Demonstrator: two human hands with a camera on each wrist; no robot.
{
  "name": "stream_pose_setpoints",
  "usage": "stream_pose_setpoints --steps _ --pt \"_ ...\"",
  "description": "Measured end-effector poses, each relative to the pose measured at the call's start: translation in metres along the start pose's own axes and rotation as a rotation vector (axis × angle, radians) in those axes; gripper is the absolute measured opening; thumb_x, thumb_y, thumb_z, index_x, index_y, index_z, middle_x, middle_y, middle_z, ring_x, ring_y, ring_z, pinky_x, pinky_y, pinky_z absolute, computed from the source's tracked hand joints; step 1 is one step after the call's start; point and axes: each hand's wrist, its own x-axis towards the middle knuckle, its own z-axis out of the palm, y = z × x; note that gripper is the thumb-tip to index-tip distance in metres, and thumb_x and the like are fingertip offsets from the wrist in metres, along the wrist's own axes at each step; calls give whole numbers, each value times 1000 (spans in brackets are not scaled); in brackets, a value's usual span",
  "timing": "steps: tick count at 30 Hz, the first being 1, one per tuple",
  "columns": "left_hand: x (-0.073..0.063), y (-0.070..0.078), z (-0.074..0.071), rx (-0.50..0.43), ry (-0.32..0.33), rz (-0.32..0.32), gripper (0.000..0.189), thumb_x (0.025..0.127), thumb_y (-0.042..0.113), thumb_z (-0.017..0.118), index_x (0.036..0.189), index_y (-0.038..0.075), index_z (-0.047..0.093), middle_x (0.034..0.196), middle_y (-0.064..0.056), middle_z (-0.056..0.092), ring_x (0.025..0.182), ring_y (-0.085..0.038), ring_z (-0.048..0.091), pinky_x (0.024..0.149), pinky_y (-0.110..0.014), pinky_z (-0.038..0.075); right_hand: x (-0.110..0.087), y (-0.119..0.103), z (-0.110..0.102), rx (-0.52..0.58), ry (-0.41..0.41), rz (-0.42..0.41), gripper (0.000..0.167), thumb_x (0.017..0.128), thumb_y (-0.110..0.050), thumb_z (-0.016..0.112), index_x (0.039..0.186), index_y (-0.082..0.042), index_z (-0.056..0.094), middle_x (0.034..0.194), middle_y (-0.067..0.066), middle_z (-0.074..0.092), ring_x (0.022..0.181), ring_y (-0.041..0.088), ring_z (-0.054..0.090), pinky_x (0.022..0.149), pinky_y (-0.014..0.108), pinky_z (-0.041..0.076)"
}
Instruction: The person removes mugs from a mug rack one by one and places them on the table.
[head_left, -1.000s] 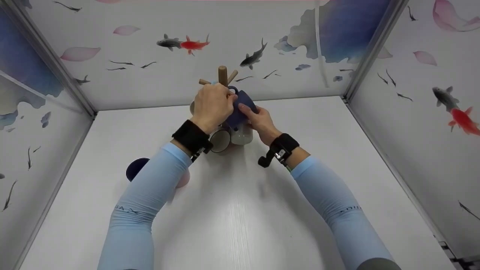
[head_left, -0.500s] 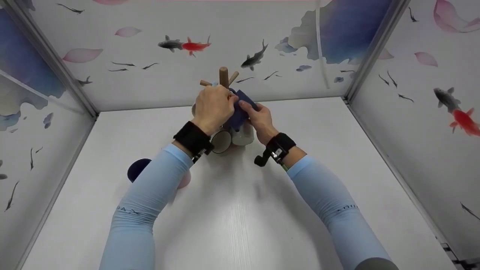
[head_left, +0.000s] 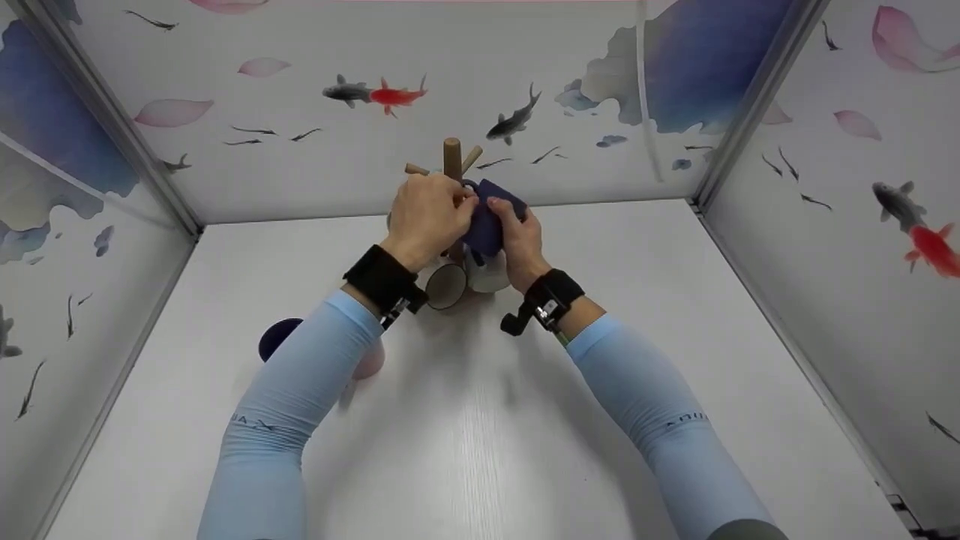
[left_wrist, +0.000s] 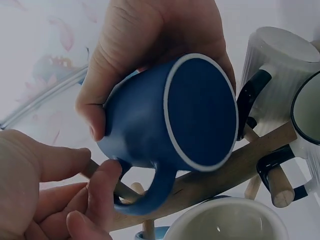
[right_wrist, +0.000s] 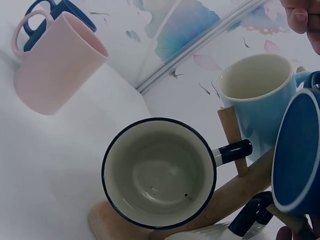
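A wooden mug tree (head_left: 452, 157) stands at the table's back. My right hand (head_left: 523, 244) grips a dark blue mug (head_left: 486, 225) by its body; its base faces the left wrist camera. In that view the blue mug's handle (left_wrist: 155, 195) loops round a slim wooden peg (left_wrist: 125, 191). My left hand (head_left: 426, 217) has thumb and forefinger at this peg's end and appears to pinch it. A white mug with a dark rim (right_wrist: 160, 172) hangs below, and a light blue mug (right_wrist: 265, 120) hangs beside it. A ribbed clear mug (left_wrist: 280, 60) hangs on the tree too.
A pink mug (right_wrist: 57, 65) and another dark blue mug (right_wrist: 70, 12) lie on the white table (head_left: 480, 450), left of the tree and partly behind my left sleeve in the head view. Printed walls (head_left: 450, 45) close in the back and both sides.
My right hand and the blue mug have turned slightly, and the right wrist has shifted a little left. My left hand stays at nearly the same place by the tree.
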Motion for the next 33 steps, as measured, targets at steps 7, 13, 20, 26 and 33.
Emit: stream_pose_setpoints --steps 7,13,20,26,33 --pt "-15 2 0 -25 4 121 39 102 17 69 64 7 71 57 -1 56 54 -17 54 49 -26 33 0 -4 2 32 40 -31 46 96 -47 76 121 -9 71 105 2 78 89 12 77 82 24 64" --pt "-33 18 1 -12 -94 171 38 98 18 71 62 7 68 57 0 56 55 -17 56 49 -32 45 -2 -6 6 85 52 -94 41 95 -37 78 122 -8 69 106 4 78 88 13 79 78 25 66" --pt "-49 21 13 113 -323 117 35 104 24 68 72 12 73 67 -2 68 65 -22 65 63 -45 62 1 -9 8 150 72 -108 43 92 -29 80 125 -9 60 105 4 77 85 14 79 75 27 67" --pt "-53 11 23 130 -376 73 28 104 25 68 80 14 76 72 -3 71 69 -23 68 65 -48 61 0 -11 9 140 69 -82 45 93 -31 81 125 -10 56 103 3 76 81 13 79 74 27 67" --pt "-58 -1 29 70 -337 93 26 103 23 68 82 11 76 74 -3 66 71 -24 66 65 -48 58 -1 -15 6 121 39 -75 49 95 -30 79 130 -7 53 104 4 75 81 14 80 74 27 67"
